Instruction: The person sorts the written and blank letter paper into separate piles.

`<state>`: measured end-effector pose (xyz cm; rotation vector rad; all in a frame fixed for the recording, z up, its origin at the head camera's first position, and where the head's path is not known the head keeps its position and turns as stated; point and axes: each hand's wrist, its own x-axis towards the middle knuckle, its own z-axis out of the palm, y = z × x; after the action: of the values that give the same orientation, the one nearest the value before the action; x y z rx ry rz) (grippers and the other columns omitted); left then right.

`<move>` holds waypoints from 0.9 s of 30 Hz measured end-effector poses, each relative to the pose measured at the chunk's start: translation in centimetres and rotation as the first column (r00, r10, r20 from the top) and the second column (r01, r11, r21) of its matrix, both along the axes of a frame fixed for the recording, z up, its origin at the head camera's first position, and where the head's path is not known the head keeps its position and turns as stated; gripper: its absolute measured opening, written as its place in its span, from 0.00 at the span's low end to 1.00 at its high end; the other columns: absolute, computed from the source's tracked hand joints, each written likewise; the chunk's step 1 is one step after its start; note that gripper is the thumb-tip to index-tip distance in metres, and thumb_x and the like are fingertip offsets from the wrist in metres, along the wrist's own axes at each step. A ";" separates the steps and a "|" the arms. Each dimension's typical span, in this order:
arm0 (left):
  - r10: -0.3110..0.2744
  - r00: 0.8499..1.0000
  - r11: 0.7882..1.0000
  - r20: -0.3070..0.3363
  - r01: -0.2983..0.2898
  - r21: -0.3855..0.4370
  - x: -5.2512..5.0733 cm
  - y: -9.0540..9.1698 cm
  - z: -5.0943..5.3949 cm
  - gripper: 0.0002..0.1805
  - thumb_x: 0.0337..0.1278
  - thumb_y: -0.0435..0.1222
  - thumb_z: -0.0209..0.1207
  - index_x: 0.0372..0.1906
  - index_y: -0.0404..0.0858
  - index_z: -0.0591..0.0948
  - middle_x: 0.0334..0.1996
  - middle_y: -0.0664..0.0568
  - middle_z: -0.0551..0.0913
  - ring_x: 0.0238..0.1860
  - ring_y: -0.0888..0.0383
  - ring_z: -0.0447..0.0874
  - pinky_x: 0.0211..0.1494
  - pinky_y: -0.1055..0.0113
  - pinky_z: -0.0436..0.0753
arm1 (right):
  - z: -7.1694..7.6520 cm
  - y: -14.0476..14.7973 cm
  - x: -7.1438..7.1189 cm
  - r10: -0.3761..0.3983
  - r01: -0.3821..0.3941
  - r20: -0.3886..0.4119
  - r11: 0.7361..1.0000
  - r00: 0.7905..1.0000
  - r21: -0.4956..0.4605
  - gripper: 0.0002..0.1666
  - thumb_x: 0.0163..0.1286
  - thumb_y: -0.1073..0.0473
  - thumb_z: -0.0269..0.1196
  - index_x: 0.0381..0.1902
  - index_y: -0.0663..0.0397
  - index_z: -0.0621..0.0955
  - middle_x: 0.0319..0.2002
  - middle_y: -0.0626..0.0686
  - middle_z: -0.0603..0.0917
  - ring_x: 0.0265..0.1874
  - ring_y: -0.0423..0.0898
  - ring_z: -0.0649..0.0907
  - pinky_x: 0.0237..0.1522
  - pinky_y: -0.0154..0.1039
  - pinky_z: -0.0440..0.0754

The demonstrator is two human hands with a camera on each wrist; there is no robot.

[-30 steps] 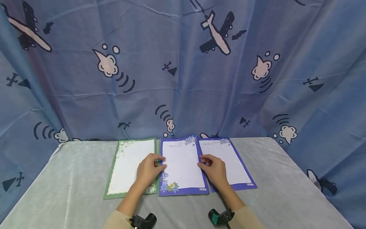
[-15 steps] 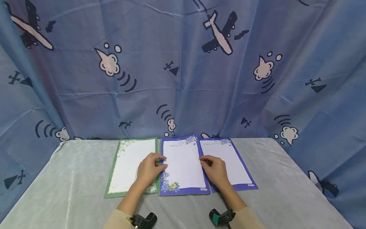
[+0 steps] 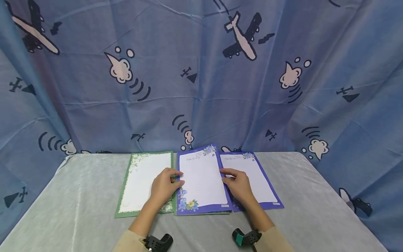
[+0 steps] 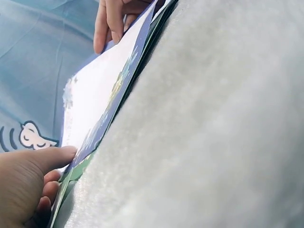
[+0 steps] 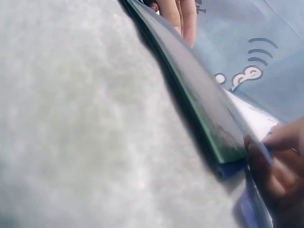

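A purple-bordered sheet of writing paper (image 3: 201, 178), printed with flowers and bearing faint handwriting at its top, lies in the middle of the head view. My left hand (image 3: 164, 185) pinches its left edge, and the left wrist view has the thumb (image 4: 64, 154) on top. At the right edge my right hand (image 3: 238, 183) pinches the sheet; the right wrist view shows this side raised off green-edged sheets (image 5: 190, 104) below. Left of it rests a green-bordered sheet (image 3: 141, 175), partly under my left hand. Another purple-bordered sheet (image 3: 264, 182) lies to the right, partly behind my right hand.
All the paper lies on a table with a pale grey fuzzy cover (image 3: 94, 196). A blue curtain (image 3: 157, 87) printed with planes and clouds hangs along the table's back and both sides. Black wrist devices (image 3: 158, 242) sit on both wrists.
The right side of the middle purple-bordered sheet has risen and shifted slightly, baring a green edge beneath it. My right hand has moved slightly with it; the left hand stays in place.
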<state>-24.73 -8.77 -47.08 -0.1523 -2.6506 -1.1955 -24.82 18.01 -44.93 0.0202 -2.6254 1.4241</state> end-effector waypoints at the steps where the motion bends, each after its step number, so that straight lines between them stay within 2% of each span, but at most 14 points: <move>1: 0.000 1.000 1.000 -0.002 0.000 0.003 0.0 0.0 0.0 0.11 0.52 0.39 0.74 0.42 0.46 0.90 0.45 0.51 0.85 0.32 0.63 0.75 0.36 0.66 0.73 | 0.0 0.0 0.0 -0.002 0.002 0.010 1.000 1.000 -0.013 0.18 0.66 0.68 0.65 0.54 0.56 0.87 0.54 0.60 0.87 0.48 0.50 0.88 0.54 0.45 0.85; 6: 0.003 1.000 0.999 -0.001 -0.003 0.041 -0.1 0.0 0.1 0.12 0.53 0.38 0.73 0.44 0.46 0.90 0.54 0.49 0.84 0.33 0.63 0.77 0.36 0.67 0.75 | 0.0 0.3 -0.1 -0.014 0.021 0.073 0.995 0.997 -0.095 0.19 0.67 0.67 0.63 0.56 0.55 0.86 0.57 0.60 0.86 0.63 0.56 0.81 0.65 0.55 0.77; 9: 0.005 1.000 0.998 0.005 -0.005 0.064 -0.1 0.0 0.3 0.12 0.54 0.38 0.73 0.45 0.45 0.90 0.56 0.47 0.84 0.32 0.64 0.77 0.36 0.67 0.75 | 0.2 0.5 -0.2 -0.020 0.035 0.105 0.990 0.994 -0.135 0.20 0.67 0.67 0.63 0.56 0.55 0.86 0.58 0.59 0.85 0.66 0.56 0.78 0.66 0.53 0.77; 13: -0.001 1.000 0.997 0.008 0.000 0.083 -0.1 -0.2 0.6 0.13 0.55 0.38 0.72 0.47 0.46 0.89 0.53 0.47 0.85 0.29 0.64 0.76 0.32 0.68 0.74 | 0.6 0.7 -0.2 -0.022 0.044 0.122 0.983 0.992 -0.181 0.20 0.67 0.67 0.63 0.57 0.56 0.85 0.59 0.60 0.85 0.63 0.54 0.80 0.55 0.37 0.81; 16: -0.015 0.999 0.996 0.030 0.012 0.092 0.0 -0.3 0.9 0.14 0.57 0.39 0.71 0.49 0.47 0.88 0.42 0.50 0.86 0.25 0.62 0.74 0.28 0.68 0.72 | 0.8 0.8 -0.2 -0.016 0.046 0.135 0.974 0.991 -0.221 0.20 0.67 0.68 0.63 0.57 0.58 0.85 0.59 0.61 0.84 0.55 0.51 0.83 0.44 0.28 0.81; 19: -0.039 0.998 0.995 0.051 0.034 0.099 0.0 -0.3 1.2 0.14 0.58 0.39 0.70 0.50 0.48 0.88 0.36 0.54 0.87 0.25 0.62 0.75 0.27 0.68 0.72 | 0.8 1.0 -0.3 -0.012 0.048 0.143 0.966 0.990 -0.255 0.21 0.68 0.68 0.64 0.58 0.58 0.84 0.59 0.62 0.84 0.46 0.46 0.84 0.37 0.29 0.81; 21: -0.054 0.997 0.993 0.049 0.049 0.104 0.0 -0.2 1.3 0.13 0.59 0.38 0.69 0.49 0.47 0.88 0.36 0.55 0.88 0.26 0.63 0.77 0.29 0.68 0.74 | 0.8 1.1 -0.3 -0.016 0.055 0.150 0.964 0.989 -0.261 0.21 0.68 0.67 0.64 0.58 0.58 0.84 0.59 0.62 0.84 0.42 0.43 0.84 0.35 0.31 0.82; 27: -0.059 0.998 0.991 0.027 0.055 0.126 0.0 0.0 1.7 0.12 0.57 0.35 0.70 0.47 0.45 0.89 0.36 0.54 0.89 0.29 0.63 0.78 0.32 0.70 0.76 | 1.8 1.2 -0.2 -0.011 0.047 0.158 0.972 0.987 -0.232 0.21 0.69 0.66 0.63 0.60 0.56 0.83 0.61 0.62 0.82 0.41 0.43 0.85 0.38 0.34 0.85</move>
<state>-24.71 -8.79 -45.36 -0.1905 -2.6037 -1.3881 -24.99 19.21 -43.12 -0.1631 -2.5424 1.7837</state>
